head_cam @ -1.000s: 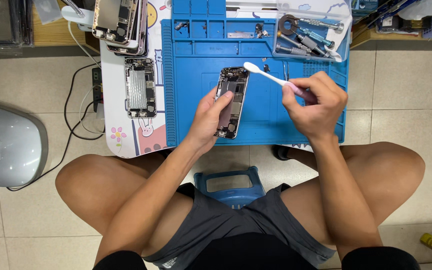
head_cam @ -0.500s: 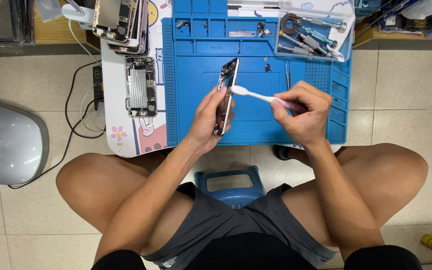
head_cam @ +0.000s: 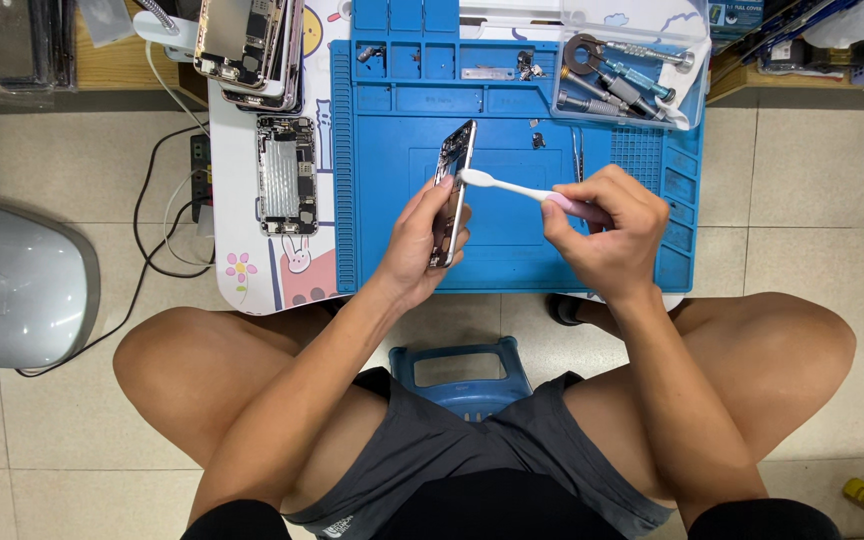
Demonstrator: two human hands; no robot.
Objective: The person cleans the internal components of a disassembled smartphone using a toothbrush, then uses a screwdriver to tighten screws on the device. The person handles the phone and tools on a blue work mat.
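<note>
From the head camera, your left hand [head_cam: 422, 240] is clasped around the opened phone chassis with bare metal frame and exposed inner parts [head_cam: 451, 195], fingers wrapped along its lower half and thumb on the near edge. You hold it tilted up on its long edge, lifted over the middle of the blue silicone repair mat with moulded compartments [head_cam: 512, 255]; whether its lower end touches the mat you cannot tell from here.

Your right hand [head_cam: 607, 230] is clenched around the pink handle of a white-necked toothbrush [head_cam: 512, 188], and the brush head lies against the upper part of the chassis.

The mat covers the right part of a small white table with cartoon prints [head_cam: 252, 275], reaching its near edge. At the mat's far right corner sits a clear plastic tray of screwdrivers and small tools [head_cam: 622, 75]. A pair of slim metal tweezers [head_cam: 579, 155] lies on the mat just beyond your right hand. On the table's left strip, beside the mat's left edge, lies a second stripped phone body with a silver shield plate [head_cam: 285, 175], and beyond it, at the far left corner, a stack of phone housings [head_cam: 247, 45]. Between your knees stands a blue plastic stool [head_cam: 467, 375], and a grey domed device [head_cam: 12, 285] rests on the tiled floor to your left.
</note>
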